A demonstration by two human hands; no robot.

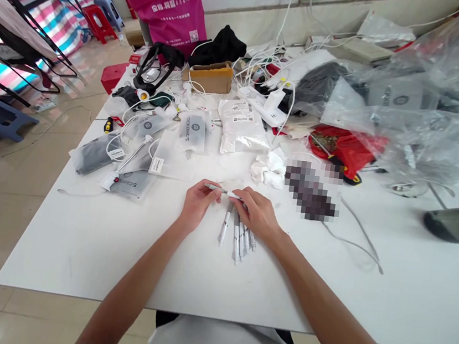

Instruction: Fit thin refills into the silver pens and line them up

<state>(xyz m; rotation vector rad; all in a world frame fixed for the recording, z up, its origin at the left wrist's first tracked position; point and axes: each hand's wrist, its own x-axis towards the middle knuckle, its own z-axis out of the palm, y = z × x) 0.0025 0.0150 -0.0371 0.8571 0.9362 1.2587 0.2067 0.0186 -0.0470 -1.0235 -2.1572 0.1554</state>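
Note:
Both my hands hold one white and grey pen [230, 194] just above the white table [118, 259]. My left hand [198, 204] pinches its grey tip end between thumb and fingers. On the white barrel, near the other end, the fingers of my right hand [260, 212] are closed. Below the hands several similar white pens [238, 243] lie in a loose fan, their upper parts partly hidden by my right hand. One of them, a single pen [225, 228], lies a little apart to the left.
Crumpled white tissue [269, 168] and a white plastic parcel [243, 126] lie beyond my hands. Packaged grey pouches [131, 183] and cables are at left. Clear plastic bags [428, 118], a red bag [347, 147] and a grey cylinder [457, 222] are at right. A pink bag [170, 8] stands behind.

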